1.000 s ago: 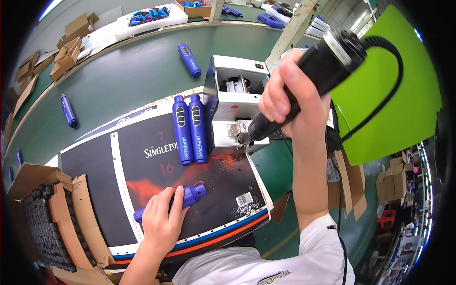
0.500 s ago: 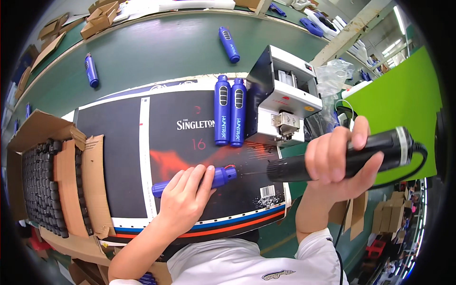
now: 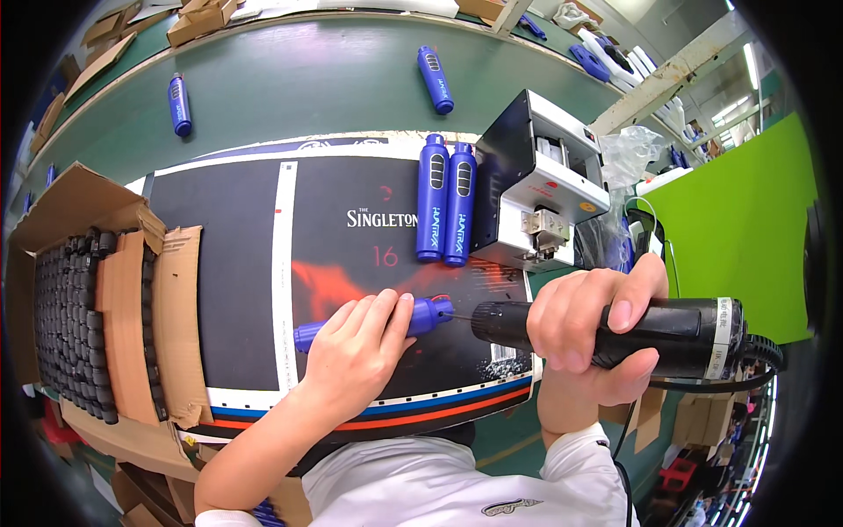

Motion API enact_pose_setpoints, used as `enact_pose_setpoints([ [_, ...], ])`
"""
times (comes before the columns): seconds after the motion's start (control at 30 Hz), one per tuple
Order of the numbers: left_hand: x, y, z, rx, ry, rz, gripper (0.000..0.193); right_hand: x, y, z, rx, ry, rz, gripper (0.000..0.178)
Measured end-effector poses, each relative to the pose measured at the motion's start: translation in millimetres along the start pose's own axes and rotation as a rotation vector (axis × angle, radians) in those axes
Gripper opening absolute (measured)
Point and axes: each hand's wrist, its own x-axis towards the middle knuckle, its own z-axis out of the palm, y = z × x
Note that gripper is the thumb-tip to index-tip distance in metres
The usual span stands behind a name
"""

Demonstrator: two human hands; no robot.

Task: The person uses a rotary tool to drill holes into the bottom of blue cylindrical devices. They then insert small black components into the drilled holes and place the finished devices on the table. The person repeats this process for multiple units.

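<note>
My left hand point(image 3: 358, 353) lies over a blue tube-shaped handle point(image 3: 428, 316), fingers wrapped round it against the dark printed board point(image 3: 237, 290). A red wire shows at the handle's right end. In my right hand point(image 3: 593, 329) is a black electric screwdriver point(image 3: 680, 338), held level and pointing left. Its thin bit reaches the handle's right end; whether it sits in a screw is too small to tell. Beyond my hands, two like blue handles, a left one point(image 3: 432, 198) and a right one point(image 3: 459, 206), lie side by side on the board.
A white and black bench machine point(image 3: 527, 198) stands right of the paired handles, with clear plastic wrap point(image 3: 634, 154) behind it. At left is an open carton point(image 3: 180, 325) packed with black parts. More blue handles lie on the green bench point(image 3: 299, 79). The screwdriver's cable point(image 3: 702, 385) loops at right.
My right hand has brought the screwdriver lower and left, levelling it, so its bit meets the blue handle's end. My left hand keeps its hold on the handle. The whole view has shifted slightly.
</note>
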Motion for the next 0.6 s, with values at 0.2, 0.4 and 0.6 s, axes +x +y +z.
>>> enact_pose_setpoints([
  [0.2, -1, -1, -1, -0.006, -0.001, -0.011, 0.055, -2, 3, 10, 0.040, 0.069, 0.026, 0.036],
  [0.4, -3, -2, 0, -0.003, -0.002, -0.021, 0.054, -7, 10, 15, 0.163, 0.007, 0.057, 0.037],
  [0.6, -2, 1, -1, -0.005, 0.002, -0.018, 0.053, -7, 9, 20, 0.109, 0.037, 0.079, 0.034],
])
